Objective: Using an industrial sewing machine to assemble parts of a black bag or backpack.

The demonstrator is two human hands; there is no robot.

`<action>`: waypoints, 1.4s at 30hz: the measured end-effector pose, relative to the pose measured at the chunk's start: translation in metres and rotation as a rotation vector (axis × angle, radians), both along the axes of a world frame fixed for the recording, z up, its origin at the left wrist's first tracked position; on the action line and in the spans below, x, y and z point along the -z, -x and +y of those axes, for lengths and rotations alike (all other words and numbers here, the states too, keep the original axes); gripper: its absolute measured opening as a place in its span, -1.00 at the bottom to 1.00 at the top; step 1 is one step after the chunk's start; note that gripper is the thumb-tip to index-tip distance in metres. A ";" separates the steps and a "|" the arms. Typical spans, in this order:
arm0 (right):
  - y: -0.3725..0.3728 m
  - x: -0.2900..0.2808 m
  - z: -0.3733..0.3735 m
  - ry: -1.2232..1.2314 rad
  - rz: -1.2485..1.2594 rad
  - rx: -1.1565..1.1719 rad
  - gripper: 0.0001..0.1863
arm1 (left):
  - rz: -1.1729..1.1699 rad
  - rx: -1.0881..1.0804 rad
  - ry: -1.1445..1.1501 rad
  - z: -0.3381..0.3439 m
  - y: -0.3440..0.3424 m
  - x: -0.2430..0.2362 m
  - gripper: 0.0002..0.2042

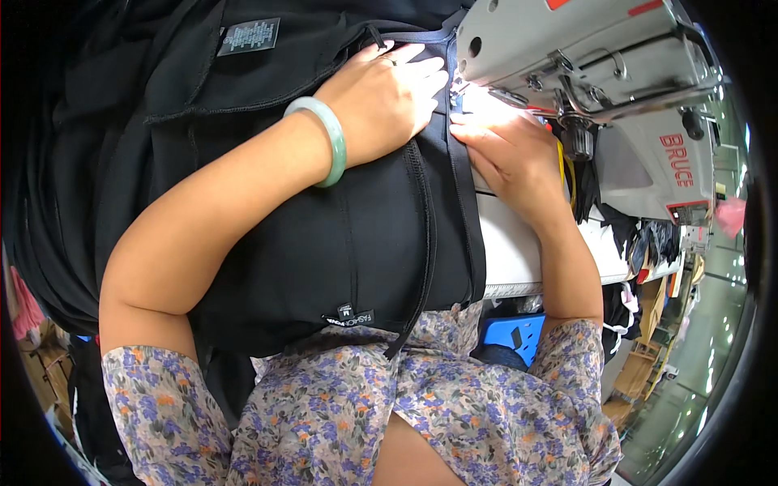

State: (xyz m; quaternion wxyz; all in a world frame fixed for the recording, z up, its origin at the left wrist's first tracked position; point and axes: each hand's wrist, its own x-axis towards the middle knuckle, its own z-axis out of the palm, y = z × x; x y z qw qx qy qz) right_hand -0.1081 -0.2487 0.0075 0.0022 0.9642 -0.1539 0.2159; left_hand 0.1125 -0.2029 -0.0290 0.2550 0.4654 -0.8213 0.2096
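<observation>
A black garment (pixel 316 235) with overlocked seams lies spread across the sewing table and over my lap. My left hand (pixel 393 93), with a pale green bangle (pixel 335 146) at its wrist, rests on the cloth with fingers outstretched, just left of the needle area. On the other side of the presser foot, my right hand (pixel 510 150) has its thumb and forefinger closed at the garment's edge. A dark narrow strip runs along that edge beneath the sewing machine head (pixel 535 49). Bright lamp light washes out the needle area and part of my right fingers.
The white table edge (pixel 515 289) carries a ruler scale. Below it sits a blue plastic bin (pixel 515 334). Dark cloth pieces (pixel 652 243) lie beyond the machine at right, with cardboard boxes (pixel 636 368) lower down. More black fabric (pixel 61 186) is heaped at left.
</observation>
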 end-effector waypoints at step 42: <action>-0.005 0.003 -0.021 -1.053 -0.222 0.447 -0.75 | 0.098 -0.182 -0.293 0.022 0.019 -0.013 -0.84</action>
